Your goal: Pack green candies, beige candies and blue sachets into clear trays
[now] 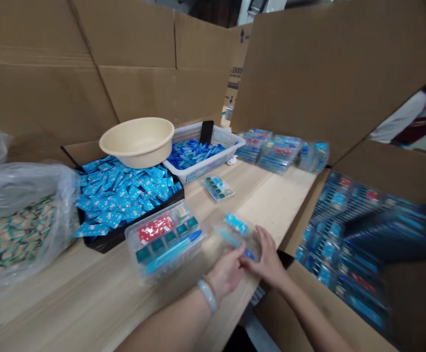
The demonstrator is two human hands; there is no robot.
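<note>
A clear plastic pack is hanging or resting over the worktop near its edge, motion blur leaving its contents hard to read beyond a blue patterned sachet and a blue stick. The left hand and right hand are both grasping its near end, their fingers hiding that part. To the left, a stack of filled packs is sitting; farther back, a single pack is lying flat. To the right, a carton is holding many packs, blurring into shadow. Behind, a cream basin is covering some blue sachets and overlapping a white basket, while a clear bag is running out of view at left
</note>
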